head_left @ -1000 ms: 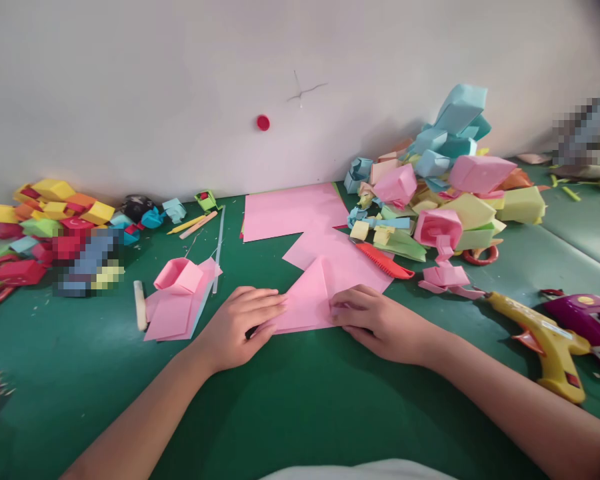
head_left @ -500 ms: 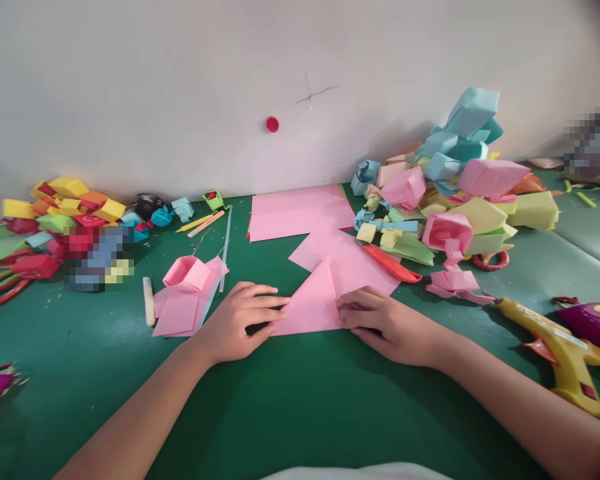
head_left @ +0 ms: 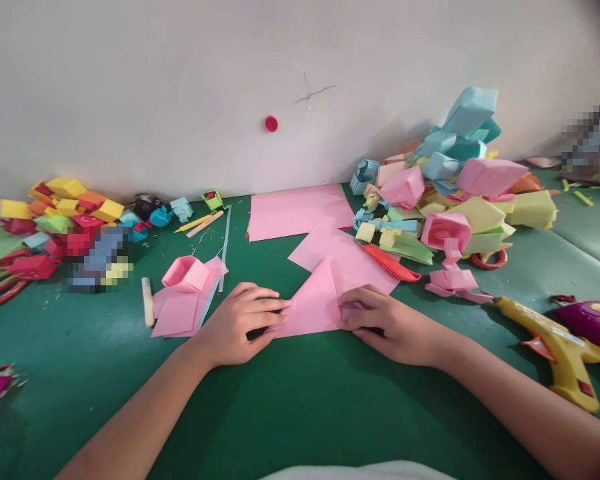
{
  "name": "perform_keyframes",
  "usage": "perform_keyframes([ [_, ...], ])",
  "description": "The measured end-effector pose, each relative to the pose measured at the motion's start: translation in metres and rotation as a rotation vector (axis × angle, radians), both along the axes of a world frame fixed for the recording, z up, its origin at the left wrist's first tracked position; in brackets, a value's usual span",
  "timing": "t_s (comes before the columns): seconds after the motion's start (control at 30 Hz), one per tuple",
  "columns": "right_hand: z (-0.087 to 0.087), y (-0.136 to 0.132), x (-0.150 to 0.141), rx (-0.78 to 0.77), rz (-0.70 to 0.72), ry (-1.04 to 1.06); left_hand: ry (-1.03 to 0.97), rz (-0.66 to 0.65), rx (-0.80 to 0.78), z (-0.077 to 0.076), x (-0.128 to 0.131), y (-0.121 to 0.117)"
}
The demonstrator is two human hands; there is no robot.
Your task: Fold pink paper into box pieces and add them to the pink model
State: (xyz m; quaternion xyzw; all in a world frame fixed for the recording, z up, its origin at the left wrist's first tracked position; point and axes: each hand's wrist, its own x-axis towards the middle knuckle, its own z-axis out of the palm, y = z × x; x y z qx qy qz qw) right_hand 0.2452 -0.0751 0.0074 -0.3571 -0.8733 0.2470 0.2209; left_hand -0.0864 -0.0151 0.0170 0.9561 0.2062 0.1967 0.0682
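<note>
A folded sheet of pink paper (head_left: 313, 307) lies on the green table between my hands, its pointed top facing the wall. My left hand (head_left: 243, 323) has its fingertips and thumb on the paper's left side. At the right side, my right hand (head_left: 385, 323) grips the edge with bent fingers, partly hiding it. Just behind lies another pink sheet (head_left: 325, 247), with a red-orange cutter-like tool (head_left: 393, 263) resting on its right part. To the left of my left hand, a pink folded paper box (head_left: 185, 273) sits on small pink sheets (head_left: 177, 313).
A heap of coloured paper boxes (head_left: 445, 180) rises at the back right, and a smaller pile (head_left: 67, 207) lies at the back left. A yellow glue gun (head_left: 555, 347) is beside my right forearm. Flat pink sheets (head_left: 300, 213) lie against the wall.
Hardly anything differs. Both hands stay at the sides of the folded pink paper, and the view has shifted very slightly.
</note>
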Motion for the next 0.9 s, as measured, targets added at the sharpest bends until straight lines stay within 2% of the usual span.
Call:
perform_keyframes([
  [0.53,-0.0064,0.0002,0.002,0.014,-0.036,-0.01,0.035,0.036,-0.055,-0.003,-0.0035,0.0029],
  [0.9,-0.0029,0.0013,0.0025,0.0,-0.007,-0.005,0.005,0.015,-0.044,-0.0027,-0.003,0.0026],
])
